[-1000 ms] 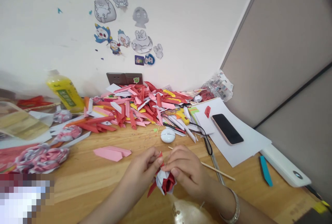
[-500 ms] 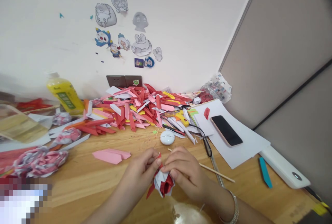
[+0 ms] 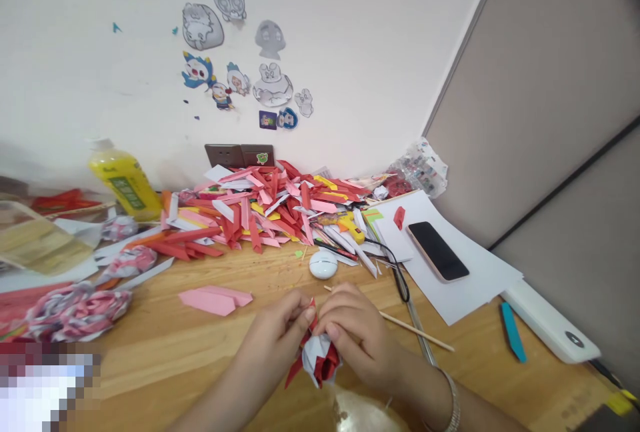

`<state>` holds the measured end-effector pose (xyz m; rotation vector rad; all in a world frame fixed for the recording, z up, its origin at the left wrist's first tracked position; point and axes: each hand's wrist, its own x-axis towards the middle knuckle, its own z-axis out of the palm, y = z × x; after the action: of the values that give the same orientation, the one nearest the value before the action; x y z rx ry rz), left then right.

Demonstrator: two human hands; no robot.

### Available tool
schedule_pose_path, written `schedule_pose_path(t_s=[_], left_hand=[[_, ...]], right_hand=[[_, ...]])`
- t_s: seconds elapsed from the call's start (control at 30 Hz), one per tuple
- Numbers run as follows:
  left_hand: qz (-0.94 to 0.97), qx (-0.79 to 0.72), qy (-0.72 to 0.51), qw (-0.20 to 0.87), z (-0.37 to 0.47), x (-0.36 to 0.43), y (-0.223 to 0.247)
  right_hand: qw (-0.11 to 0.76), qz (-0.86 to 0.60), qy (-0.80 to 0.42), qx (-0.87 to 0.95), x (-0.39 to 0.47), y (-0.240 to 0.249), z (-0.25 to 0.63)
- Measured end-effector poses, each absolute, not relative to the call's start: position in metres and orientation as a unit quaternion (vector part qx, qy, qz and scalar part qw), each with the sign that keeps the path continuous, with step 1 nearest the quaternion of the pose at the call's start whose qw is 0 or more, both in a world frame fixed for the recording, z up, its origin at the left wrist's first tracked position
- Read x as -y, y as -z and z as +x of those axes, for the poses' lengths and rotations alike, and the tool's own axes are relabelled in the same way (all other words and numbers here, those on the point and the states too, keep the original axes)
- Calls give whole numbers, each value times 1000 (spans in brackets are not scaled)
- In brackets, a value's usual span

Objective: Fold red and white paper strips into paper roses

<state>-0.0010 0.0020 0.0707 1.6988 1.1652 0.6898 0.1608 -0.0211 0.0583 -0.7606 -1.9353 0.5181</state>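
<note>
Near the front middle of the table, my left hand (image 3: 287, 325) pinches a pointed red paper end. My right hand (image 3: 355, 335) has its fingers closed on the upper right of the same folded red and white paper piece (image 3: 323, 360). The piece hangs below the fingertips, its layered red centre facing me and a red strip sticking out at lower left. Both hands' fingertips nearly meet, hiding the top of the piece. A pink folded paper (image 3: 216, 299) lies left of my left hand.
Behind lies a pile of folded strips (image 3: 270, 209), with a yellow glue gun (image 3: 350, 225) and white round case (image 3: 323, 265). At right are a phone (image 3: 438, 251) on white paper, a wooden stick (image 3: 417, 331) and a teal strip (image 3: 513, 332). A yellow bottle (image 3: 125, 182) stands at left.
Both hands and the red and white piece have shifted slightly to the right. The piece has turned a little, with its red centre a bit lower.
</note>
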Motion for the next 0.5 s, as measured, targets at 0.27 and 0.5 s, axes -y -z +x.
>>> schedule_pose_path(t_s=[0.27,0.5], left_hand=[[546,-474,-331,606,-6,-11,-59],[512,-504,-349,602,-18,-28,-27]], right_hand=[[471,-416,-334,702,13,-53,168],[460,-473,-537,526,-6,-33,166]])
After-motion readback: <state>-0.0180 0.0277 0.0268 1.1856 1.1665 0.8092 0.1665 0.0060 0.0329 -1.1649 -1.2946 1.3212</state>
